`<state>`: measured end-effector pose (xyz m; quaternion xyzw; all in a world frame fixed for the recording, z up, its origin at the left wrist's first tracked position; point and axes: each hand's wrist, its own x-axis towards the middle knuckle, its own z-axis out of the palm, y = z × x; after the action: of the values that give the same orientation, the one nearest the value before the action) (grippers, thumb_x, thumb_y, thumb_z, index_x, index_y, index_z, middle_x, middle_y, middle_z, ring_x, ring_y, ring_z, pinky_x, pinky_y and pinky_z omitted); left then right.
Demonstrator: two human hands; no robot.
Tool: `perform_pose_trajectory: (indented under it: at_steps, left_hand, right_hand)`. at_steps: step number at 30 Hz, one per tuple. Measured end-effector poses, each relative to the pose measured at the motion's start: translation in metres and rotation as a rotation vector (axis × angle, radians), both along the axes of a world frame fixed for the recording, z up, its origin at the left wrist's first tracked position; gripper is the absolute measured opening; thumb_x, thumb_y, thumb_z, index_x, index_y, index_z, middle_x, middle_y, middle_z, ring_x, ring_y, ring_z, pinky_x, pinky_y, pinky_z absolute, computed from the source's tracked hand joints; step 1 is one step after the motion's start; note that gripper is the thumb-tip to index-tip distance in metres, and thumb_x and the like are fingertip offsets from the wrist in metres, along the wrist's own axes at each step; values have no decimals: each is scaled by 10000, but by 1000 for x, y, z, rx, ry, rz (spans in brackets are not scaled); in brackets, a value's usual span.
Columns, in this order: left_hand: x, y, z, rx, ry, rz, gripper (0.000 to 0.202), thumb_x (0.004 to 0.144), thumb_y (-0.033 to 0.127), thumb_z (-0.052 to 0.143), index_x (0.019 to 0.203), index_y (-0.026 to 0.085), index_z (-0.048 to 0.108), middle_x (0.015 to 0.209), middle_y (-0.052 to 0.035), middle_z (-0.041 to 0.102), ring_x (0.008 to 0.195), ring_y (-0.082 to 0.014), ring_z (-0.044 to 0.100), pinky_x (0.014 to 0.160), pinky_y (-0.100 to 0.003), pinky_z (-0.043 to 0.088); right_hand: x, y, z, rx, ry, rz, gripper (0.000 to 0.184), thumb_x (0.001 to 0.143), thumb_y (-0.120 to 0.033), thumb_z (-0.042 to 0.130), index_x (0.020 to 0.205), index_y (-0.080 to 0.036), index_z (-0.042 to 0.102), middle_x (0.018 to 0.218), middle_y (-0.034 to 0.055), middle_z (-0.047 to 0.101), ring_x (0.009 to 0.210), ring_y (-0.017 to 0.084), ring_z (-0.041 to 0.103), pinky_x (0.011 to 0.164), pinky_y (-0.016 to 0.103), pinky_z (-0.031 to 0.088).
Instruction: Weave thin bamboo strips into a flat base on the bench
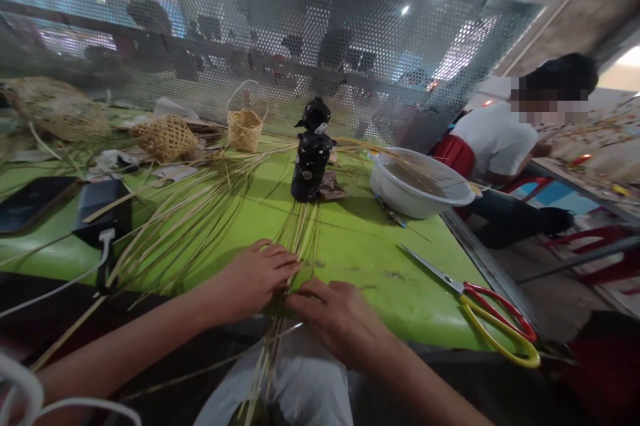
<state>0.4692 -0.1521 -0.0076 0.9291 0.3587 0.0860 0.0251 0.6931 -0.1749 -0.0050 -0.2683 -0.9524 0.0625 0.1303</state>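
Several thin bamboo strips (301, 229) run from beneath a black bottle (311, 166) toward me and hang over the table's front edge above my lap. My left hand (263, 273) lies over the strips from the left, palm down, its fingertips closed on them. From the right, my right hand (330, 309) pinches the same bundle slightly nearer to me. One loose strip crosses the bundle below my hands. The black bottle stands upright on the far ends of the strips. Exactly which strips sit between my fingers is hidden.
Green table (350, 239) with scissors (465, 293) at right and a white basin (420, 183) behind. Loose strips (190, 213), a power bank (103, 209), a phone (37, 203) and woven baskets (245, 129) lie left. A person (500, 133) sits beyond the right edge.
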Motion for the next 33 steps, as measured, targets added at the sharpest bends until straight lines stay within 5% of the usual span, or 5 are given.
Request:
perform_pose_trajectory:
  at_steps: [9,25,33]
  left_hand:
    - [-1,-1,-1,-25,-9,4,506,844,99,546,1338,208,535,1341,-72,595,1222,-244,530,1045,-419,382]
    - [3,-3,15,-106,-131,23,615,727,-19,527,1281,245,558,1304,-39,623,1194,-245,560,1031,-432,431]
    - [16,5,10,-65,-136,160,350,867,163,618,1211,197,570,1108,-70,693,1025,-251,625,903,-380,467]
  right_hand:
    - [-13,3,-22,62,35,-21,127,911,-122,527,982,-209,587,965,20,650,710,146,564,585,273,379]
    - [-6,2,-20,168,285,-139,206,883,-53,489,988,-211,569,909,20,691,690,171,614,604,291,404]
    - [-5,3,-21,181,319,-124,189,889,-78,494,988,-199,601,853,31,682,682,174,621,593,284,423]
